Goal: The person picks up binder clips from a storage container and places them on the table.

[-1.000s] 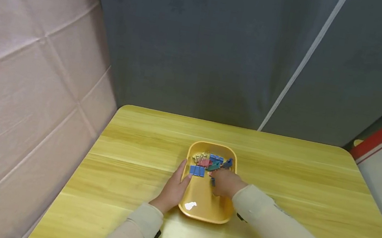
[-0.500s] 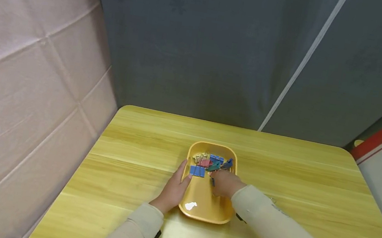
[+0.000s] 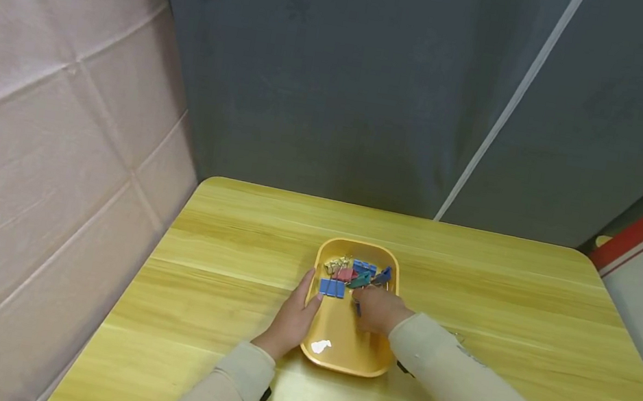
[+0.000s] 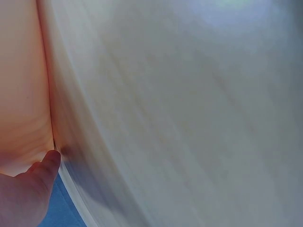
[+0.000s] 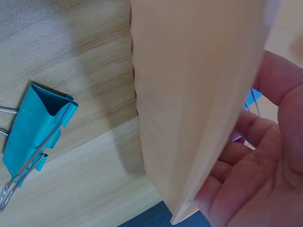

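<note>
A yellow-orange plastic tray (image 3: 335,358) stands on the wooden table. My left hand (image 3: 287,323) grips its left side, thumb over the rim and fingers along the outer wall. My right hand (image 3: 381,310) reaches over the right rim into the tray, fingers curled, and pinches a blue binder clip (image 3: 358,308), which is partly hidden. Near its fingertips lie a green binder clip (image 3: 360,280), a red one (image 3: 344,274) and another blue one (image 3: 332,289). The right wrist view shows the tray's outer wall (image 5: 189,94) in front of the right hand.
A teal binder clip (image 5: 35,127) lies on the table right of the tray, mostly under the right sleeve (image 3: 459,366) in the head view. Gold clips (image 3: 337,264) and more blue clips (image 3: 364,267) fill the tray's far end. A dark partition (image 3: 338,92) rises behind the table.
The right forearm has shifted very slightly left, showing the wire of the clip beside it. The right fingers have moved a little around the blue binder clip. Left hand and tray stay put.
</note>
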`<state>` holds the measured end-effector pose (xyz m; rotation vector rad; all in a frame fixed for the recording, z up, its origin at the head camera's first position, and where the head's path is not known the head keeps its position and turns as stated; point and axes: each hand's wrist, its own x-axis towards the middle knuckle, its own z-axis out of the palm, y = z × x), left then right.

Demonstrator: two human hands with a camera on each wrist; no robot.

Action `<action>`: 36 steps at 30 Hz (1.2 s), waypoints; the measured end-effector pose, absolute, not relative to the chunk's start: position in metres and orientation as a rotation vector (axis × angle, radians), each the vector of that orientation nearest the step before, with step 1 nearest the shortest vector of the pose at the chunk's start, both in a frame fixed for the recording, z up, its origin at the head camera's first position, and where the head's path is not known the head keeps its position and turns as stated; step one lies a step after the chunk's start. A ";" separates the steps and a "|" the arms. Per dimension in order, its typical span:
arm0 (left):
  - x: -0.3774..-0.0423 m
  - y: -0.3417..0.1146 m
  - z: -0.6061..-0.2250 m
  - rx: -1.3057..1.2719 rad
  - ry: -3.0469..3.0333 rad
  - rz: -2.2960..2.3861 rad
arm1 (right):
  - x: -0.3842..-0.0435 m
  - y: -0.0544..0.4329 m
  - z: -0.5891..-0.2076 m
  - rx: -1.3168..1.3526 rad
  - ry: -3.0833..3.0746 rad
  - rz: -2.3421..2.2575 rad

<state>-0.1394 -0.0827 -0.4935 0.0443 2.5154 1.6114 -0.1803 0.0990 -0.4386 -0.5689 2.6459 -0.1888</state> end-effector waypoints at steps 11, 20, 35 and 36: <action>-0.140 -0.084 -0.495 0.042 2.525 1.610 | -0.178 0.099 -0.439 -0.583 2.636 -0.187; -0.141 -0.084 -0.496 0.046 2.530 1.610 | -0.174 0.097 -0.440 -0.590 2.655 -0.169; -0.139 -0.083 -0.494 0.066 2.523 1.610 | -0.174 0.097 -0.447 -0.685 2.725 -0.048; -0.139 -0.083 -0.494 0.063 2.523 1.610 | -0.174 0.097 -0.446 -0.688 2.726 -0.044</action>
